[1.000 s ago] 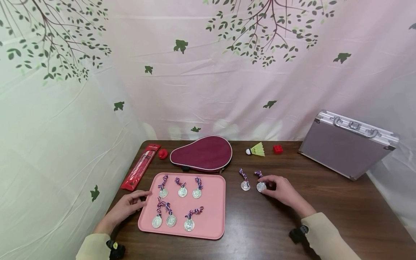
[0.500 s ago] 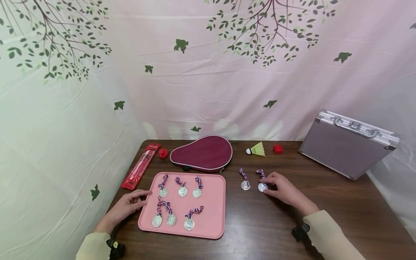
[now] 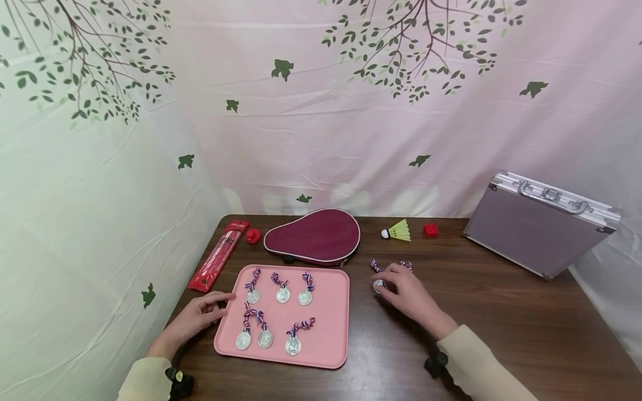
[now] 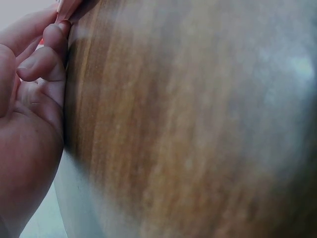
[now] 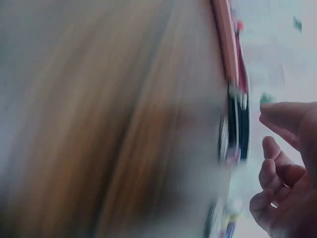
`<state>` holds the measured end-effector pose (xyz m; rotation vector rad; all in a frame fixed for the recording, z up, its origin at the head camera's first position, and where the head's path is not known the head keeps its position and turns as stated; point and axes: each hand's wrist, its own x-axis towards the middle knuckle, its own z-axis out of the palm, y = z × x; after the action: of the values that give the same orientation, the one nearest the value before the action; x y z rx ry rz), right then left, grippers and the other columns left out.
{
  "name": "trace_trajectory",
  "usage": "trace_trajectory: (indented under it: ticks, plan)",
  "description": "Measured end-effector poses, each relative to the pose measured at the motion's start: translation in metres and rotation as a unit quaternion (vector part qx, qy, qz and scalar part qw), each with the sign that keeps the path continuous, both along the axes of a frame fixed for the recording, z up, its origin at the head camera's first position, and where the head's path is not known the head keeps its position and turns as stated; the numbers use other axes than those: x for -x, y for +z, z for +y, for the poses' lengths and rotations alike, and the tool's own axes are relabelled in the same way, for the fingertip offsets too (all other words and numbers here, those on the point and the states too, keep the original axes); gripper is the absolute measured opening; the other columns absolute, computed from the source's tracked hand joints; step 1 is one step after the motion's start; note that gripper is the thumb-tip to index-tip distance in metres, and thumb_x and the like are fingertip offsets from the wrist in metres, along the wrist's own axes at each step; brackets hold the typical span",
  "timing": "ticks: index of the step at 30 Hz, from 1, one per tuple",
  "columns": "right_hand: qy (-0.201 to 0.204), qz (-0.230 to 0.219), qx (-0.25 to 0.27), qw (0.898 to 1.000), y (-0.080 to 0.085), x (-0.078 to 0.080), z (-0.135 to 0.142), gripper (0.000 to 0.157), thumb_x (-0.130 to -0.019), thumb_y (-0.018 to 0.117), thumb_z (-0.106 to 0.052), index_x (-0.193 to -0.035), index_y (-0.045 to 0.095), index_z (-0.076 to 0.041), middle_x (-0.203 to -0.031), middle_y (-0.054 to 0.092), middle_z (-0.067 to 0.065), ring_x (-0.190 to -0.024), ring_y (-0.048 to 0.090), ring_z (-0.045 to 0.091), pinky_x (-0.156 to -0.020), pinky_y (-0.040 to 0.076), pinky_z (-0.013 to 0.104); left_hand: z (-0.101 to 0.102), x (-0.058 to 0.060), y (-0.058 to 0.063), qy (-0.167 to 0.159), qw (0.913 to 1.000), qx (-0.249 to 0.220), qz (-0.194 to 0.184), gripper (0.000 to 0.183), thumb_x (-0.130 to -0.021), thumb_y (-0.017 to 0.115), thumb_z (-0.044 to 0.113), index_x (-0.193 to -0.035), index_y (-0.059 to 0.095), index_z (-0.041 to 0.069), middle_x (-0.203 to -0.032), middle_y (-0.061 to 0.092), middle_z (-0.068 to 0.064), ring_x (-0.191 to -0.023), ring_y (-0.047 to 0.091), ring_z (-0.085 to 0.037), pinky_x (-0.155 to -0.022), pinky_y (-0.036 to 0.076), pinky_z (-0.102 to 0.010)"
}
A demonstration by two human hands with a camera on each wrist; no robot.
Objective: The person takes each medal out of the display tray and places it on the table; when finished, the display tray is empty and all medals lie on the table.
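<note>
My left hand (image 3: 198,318) is at the left edge of the pink tray (image 3: 328,312), holding its rim; in the left wrist view the fingers (image 4: 42,64) curl close by the tray's edge. Several silver medals with knotted striped ribbons lie on the tray, among them a front-right medal (image 3: 293,346) and a back-middle medal (image 3: 283,294). Right of the tray, my right hand (image 3: 408,295) is over a medal (image 3: 378,285), thumb and index finger spread apart with nothing between them. Another medal's ribbon (image 3: 407,264) shows behind this hand; its disc is hidden.
Along the back lie a red packet (image 3: 218,256), a small red rubber duck (image 3: 253,235), a maroon paddle case (image 3: 316,236), a yellow shuttlecock (image 3: 397,230) and a red toy brick (image 3: 431,230). A silver case (image 3: 539,228) stands at the back right of the brown table (image 3: 501,323).
My right hand has let go of the right-hand medal, shifted slightly right, and moved left over the other medal. The left hand stays at the tray.
</note>
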<state>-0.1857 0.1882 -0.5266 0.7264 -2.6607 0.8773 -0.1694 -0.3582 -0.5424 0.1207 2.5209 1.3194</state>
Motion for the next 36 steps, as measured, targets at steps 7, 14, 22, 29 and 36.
trace_trajectory:
  ticks: [7, 14, 22, 29, 36]
  plan:
    - [0.054, -0.017, -0.01, 0.998, 0.011, 0.002, -0.075, 0.024, -0.086, 0.071, -0.022, -0.11, 0.071, -0.019, -0.093, 0.062, -0.004, -0.086, 0.057, 0.011, -0.078, 0.046, 0.033, -0.001, 0.002, -0.001, 0.002, 1.0, 0.006, -0.001, 0.038, -0.085, 0.07, 0.038, -0.122, 0.064, 0.033, -0.113, 0.059, -0.001, -0.07, 0.048, -0.023, -0.057, 0.04, -0.027]
    - [0.084, -0.052, -0.063, 0.993, 0.011, 0.002, -0.137, 0.03, -0.088, 0.067, -0.022, -0.118, 0.069, -0.018, -0.088, 0.064, -0.002, -0.083, 0.056, 0.011, -0.074, 0.045, 0.03, 0.002, 0.001, 0.001, 0.007, 0.9999, 0.005, -0.008, 0.038, -0.085, 0.07, 0.037, -0.122, 0.064, 0.033, -0.114, 0.059, 0.0, -0.071, 0.048, -0.023, -0.057, 0.04, -0.027]
    - [0.001, -0.089, -0.12, 0.989, 0.007, -0.008, -0.175, 0.035, -0.083, 0.071, -0.036, -0.115, 0.07, -0.022, -0.089, 0.056, -0.001, -0.081, 0.05, 0.016, -0.062, 0.039, 0.034, 0.0, 0.0, 0.001, 0.012, 0.9998, 0.006, -0.011, 0.038, -0.085, 0.071, 0.037, -0.122, 0.064, 0.033, -0.114, 0.059, -0.001, -0.072, 0.048, -0.024, -0.058, 0.04, -0.027]
    - [-0.05, -0.076, -0.161, 0.983, 0.004, -0.009, -0.187, 0.034, -0.078, 0.077, -0.04, -0.108, 0.068, -0.025, -0.089, 0.056, -0.001, -0.083, 0.053, 0.017, -0.059, 0.041, 0.036, 0.0, 0.0, 0.0, 0.009, 0.9998, 0.012, -0.01, 0.038, -0.085, 0.07, 0.038, -0.122, 0.064, 0.033, -0.114, 0.059, -0.001, -0.072, 0.048, -0.024, -0.058, 0.04, -0.027]
    - [-0.039, -0.057, -0.144, 0.987, 0.002, -0.007, -0.188, 0.037, -0.075, 0.08, -0.034, -0.108, 0.068, -0.025, -0.09, 0.062, -0.002, -0.081, 0.058, 0.018, -0.062, 0.044, 0.037, 0.0, 0.0, 0.001, 0.007, 0.9998, 0.014, -0.007, 0.038, -0.085, 0.07, 0.038, -0.122, 0.064, 0.033, -0.114, 0.059, -0.001, -0.072, 0.048, -0.023, -0.058, 0.04, -0.027]
